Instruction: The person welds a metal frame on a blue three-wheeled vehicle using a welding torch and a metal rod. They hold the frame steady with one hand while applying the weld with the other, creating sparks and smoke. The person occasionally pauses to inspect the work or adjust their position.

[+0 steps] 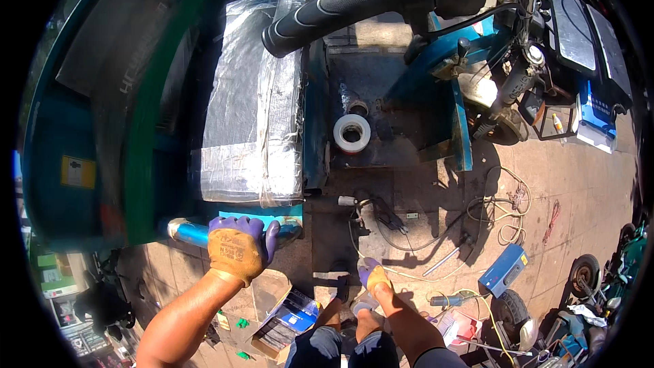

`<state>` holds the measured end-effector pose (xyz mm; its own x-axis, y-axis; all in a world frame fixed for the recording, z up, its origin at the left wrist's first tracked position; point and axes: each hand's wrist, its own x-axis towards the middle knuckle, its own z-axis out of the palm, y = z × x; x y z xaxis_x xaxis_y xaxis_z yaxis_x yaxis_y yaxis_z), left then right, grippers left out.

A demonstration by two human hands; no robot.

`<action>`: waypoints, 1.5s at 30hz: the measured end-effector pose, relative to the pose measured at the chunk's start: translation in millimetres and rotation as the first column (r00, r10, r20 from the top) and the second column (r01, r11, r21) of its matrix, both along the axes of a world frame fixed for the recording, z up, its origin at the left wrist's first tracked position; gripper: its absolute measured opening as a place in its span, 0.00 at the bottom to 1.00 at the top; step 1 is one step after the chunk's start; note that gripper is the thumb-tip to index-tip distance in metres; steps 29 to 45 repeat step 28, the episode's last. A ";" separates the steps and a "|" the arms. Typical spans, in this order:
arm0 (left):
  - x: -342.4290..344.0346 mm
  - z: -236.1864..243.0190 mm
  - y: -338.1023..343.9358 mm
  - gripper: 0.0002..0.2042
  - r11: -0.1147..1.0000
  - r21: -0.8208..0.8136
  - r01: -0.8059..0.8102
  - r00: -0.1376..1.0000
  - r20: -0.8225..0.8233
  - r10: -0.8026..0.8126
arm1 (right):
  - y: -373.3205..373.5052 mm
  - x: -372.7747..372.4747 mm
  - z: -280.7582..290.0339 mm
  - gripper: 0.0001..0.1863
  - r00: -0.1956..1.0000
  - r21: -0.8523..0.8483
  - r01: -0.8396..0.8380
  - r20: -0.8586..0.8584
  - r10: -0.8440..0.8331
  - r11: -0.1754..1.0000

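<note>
My left hand (238,249), in a yellow-and-purple work glove, closes round a blue metal rail (192,232) beside the vehicle's seat. The seat (248,109) is a long block wrapped in silvery, wrinkled covering. Low in front of my knees hangs my right hand (373,277), gloved the same way. It is nearest to a pale cable (355,242) that runs past its fingers; whether it grips anything is too small to tell. A white roll of tape (352,134) lies on the vehicle's dark footboard (402,95).
A black handlebar grip (327,17) juts across the top. On the paved ground lie coiled cable (507,211), a blue box-shaped device (503,270), and an open carton (276,330) by my feet. Motorcycle parts and wheels (584,274) crowd the right side.
</note>
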<state>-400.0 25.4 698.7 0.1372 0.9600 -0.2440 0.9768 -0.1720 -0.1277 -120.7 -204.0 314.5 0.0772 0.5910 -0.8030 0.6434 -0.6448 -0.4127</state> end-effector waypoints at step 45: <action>-8.6 -43.3 -20.1 0.19 0.998 -0.025 -0.051 0.988 -0.149 0.046 | -478.8 197.4 436.4 0.30 0.375 -0.496 0.839 0.226 -0.899 0.225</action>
